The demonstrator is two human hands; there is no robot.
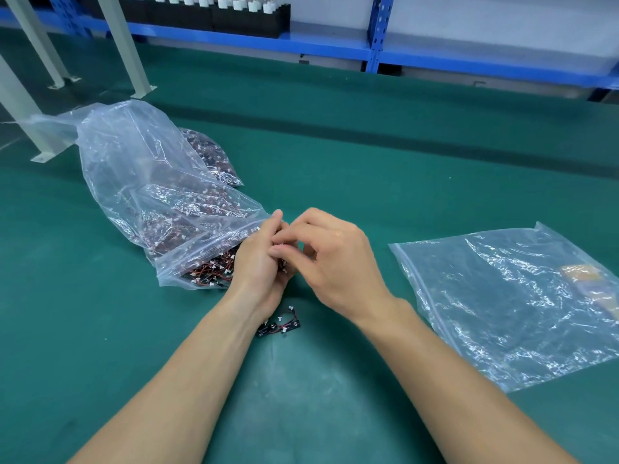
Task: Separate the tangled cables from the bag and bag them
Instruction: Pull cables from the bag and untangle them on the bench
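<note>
A large clear plastic bag [134, 169] full of tangled red-and-black cables with white plugs lies on the green table, its mouth open toward me. At that mouth my left hand [259, 262] grips a clump of cables, and my right hand [331, 256] pinches at the same clump from the right. A few separated cables [279, 324] lie on the table just below my left wrist. A second clear zip bag [509, 303] lies flat at the right, with a small yellowish thing inside near its right edge.
Grey metal frame legs [134, 58] stand on the table at the back left. A blue shelf rack [375, 38] with black trays of white parts runs along the far side. A smaller packed bag of cables [214, 155] sits behind the large one.
</note>
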